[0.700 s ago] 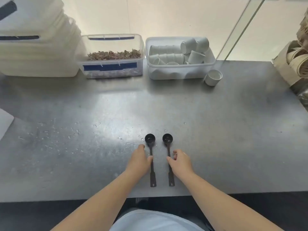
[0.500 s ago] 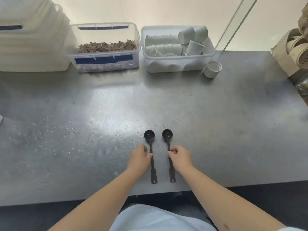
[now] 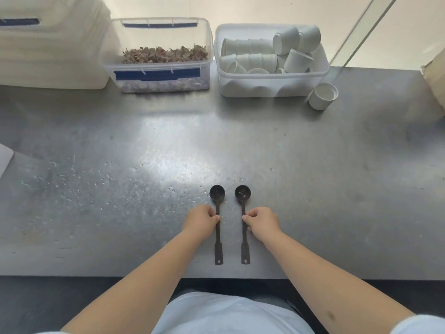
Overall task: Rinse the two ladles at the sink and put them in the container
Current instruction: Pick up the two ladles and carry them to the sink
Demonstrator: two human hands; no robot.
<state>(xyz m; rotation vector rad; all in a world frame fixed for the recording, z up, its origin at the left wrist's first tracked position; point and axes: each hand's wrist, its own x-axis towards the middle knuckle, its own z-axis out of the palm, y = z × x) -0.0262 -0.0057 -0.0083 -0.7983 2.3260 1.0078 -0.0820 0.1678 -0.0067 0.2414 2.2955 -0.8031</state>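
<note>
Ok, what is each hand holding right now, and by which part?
The left hand pinches the left ladle mid-handle; the right hand pinches the right ladle mid-handle. Both ladles lie flat on the metal counter.

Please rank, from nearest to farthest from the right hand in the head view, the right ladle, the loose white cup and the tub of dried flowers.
1. Right ladle, pinched by the right hand.
2. Loose white cup, far right, beside the cup tub.
3. Tub of dried flowers, far left.
</note>
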